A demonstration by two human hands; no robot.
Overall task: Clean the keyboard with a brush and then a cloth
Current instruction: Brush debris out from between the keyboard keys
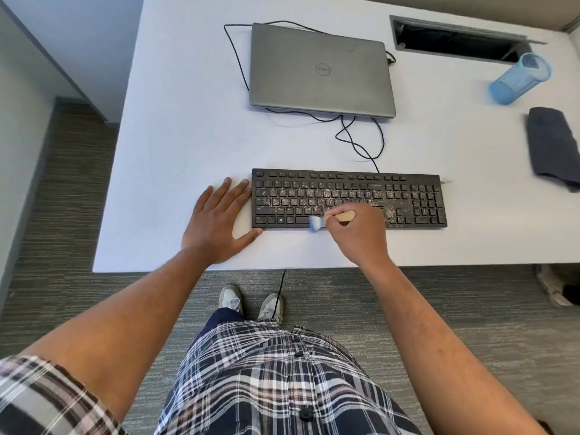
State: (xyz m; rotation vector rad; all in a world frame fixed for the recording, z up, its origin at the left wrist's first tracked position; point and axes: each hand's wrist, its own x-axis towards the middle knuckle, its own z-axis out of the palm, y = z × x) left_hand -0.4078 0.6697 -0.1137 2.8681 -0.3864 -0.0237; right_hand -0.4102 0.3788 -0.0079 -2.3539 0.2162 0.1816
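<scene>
A black keyboard [414,199] lies on the white desk [175,146], its keys speckled with sandy crumbs, thickest in the middle. My right hand [361,237] grips the wooden handle of a small brush [317,222], whose blue-white bristles touch the keyboard's front edge near the space bar. My left hand [216,219] lies flat on the desk, fingers straight, its fingertips and thumb against the keyboard's left end. A dark grey cloth [550,146] lies folded at the far right of the desk.
A shut grey laptop [320,70] sits behind the keyboard with black cables [361,136] looping between them. A blue mesh cup [519,80] lies on its side at the back right, next to a cable slot [455,39]. A few crumbs lie right of the keyboard.
</scene>
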